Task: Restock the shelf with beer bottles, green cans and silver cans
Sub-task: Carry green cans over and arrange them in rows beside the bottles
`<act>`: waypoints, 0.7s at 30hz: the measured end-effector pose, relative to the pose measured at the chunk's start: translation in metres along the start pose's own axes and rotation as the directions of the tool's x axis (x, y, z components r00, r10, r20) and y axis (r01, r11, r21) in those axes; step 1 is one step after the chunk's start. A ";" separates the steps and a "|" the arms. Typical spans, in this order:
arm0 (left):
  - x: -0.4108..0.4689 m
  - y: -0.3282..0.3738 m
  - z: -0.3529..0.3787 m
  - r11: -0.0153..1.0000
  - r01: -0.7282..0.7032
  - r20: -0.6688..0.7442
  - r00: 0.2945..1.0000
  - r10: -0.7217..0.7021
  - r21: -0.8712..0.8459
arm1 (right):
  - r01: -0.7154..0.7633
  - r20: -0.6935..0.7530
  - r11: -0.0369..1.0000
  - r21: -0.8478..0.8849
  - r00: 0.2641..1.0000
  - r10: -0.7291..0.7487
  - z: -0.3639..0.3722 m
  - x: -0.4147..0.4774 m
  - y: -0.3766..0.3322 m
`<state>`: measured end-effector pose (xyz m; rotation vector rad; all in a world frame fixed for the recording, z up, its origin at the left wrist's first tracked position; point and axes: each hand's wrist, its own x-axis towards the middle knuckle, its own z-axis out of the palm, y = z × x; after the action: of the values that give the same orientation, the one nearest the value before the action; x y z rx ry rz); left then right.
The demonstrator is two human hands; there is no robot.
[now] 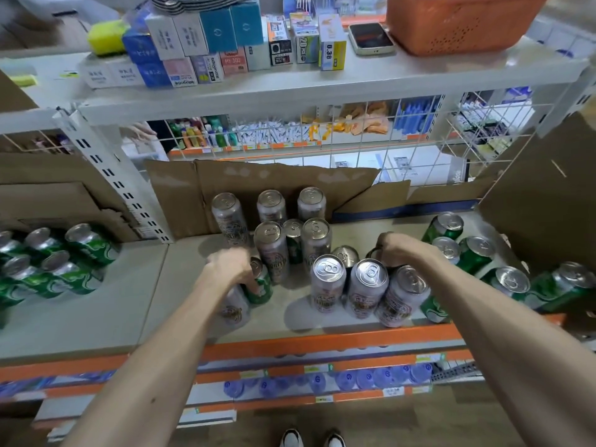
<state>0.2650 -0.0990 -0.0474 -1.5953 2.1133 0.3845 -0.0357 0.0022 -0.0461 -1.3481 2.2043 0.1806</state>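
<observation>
Several tall silver cans (328, 287) stand in rows on the grey shelf (180, 304) in front of me. My left hand (230, 269) grips a green can (259, 285) beside a silver can (233, 306) at the left of the group. My right hand (398, 248) curls round a dark object behind the front row of silver cans; what it is stays hidden. More green cans (477, 253) stand at the right end of the shelf, and others (87, 245) lie on the left. No beer bottles show.
Torn cardboard (258, 185) leans against the wire back panel. An upper shelf (290, 85) holds small boxes, a phone (371, 38) and an orange basket (461, 22). Blue bottle caps (348, 380) line a lower shelf. The orange shelf edge (322, 341) runs in front.
</observation>
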 end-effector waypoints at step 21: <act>-0.030 -0.024 -0.068 0.985 -0.025 -0.136 0.991 0.001 -0.173 | 0.080 -0.173 0.993 0.084 0.983 -0.064 -0.048 -0.020 -0.008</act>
<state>0.2811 -0.1139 0.0271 -1.7508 2.2461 0.4903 -0.0402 -0.0044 0.0063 -1.4370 2.2679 -0.0630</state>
